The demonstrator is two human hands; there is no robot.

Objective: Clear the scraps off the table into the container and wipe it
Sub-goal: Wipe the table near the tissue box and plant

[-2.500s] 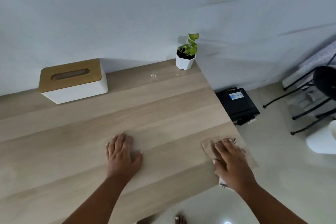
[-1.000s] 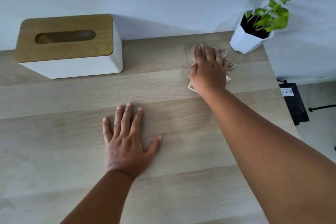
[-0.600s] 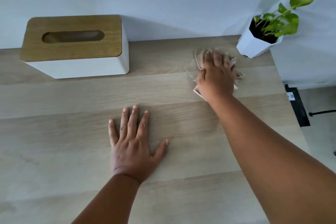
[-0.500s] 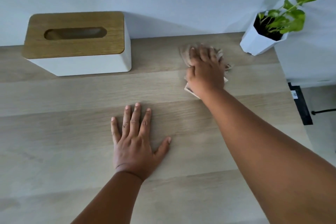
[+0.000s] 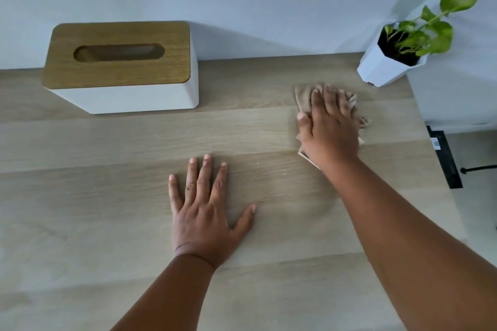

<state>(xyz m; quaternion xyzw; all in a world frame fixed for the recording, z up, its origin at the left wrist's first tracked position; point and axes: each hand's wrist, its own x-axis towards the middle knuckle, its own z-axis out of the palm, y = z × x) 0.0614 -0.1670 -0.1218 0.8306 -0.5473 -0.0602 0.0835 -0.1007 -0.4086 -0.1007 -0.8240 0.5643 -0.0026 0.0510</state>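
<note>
Two hands: both over a light wooden worktop (image 5: 80,223), seen from above.
Left hand (image 5: 207,209): flat on the worktop near its middle, palm down, fingers (image 5: 204,172) straight and spread, thumb out to the side, holding nothing.
Right hand (image 5: 329,129): palm down on a tan cloth (image 5: 302,97), fingers extended over it, pressing it against the worktop; fingertips blurred.
Cloth: crumpled, toward the far right part of the worktop, edges showing beyond the fingertips, at the right side and beneath the wrist; near the plant pot, not touching it.
Scraps (image 5: 283,174): a few pale specks on the worktop between the two hands, possibly crumbs; too small to tell.
Tissue box (image 5: 121,67): white body, wooden lid with an oval slot, at the far left of the worktop against the wall.
Plant pot (image 5: 382,67): white, faceted, with green leaves, at the far right corner.
Black object (image 5: 445,161): on the floor past the right edge of the worktop.
</note>
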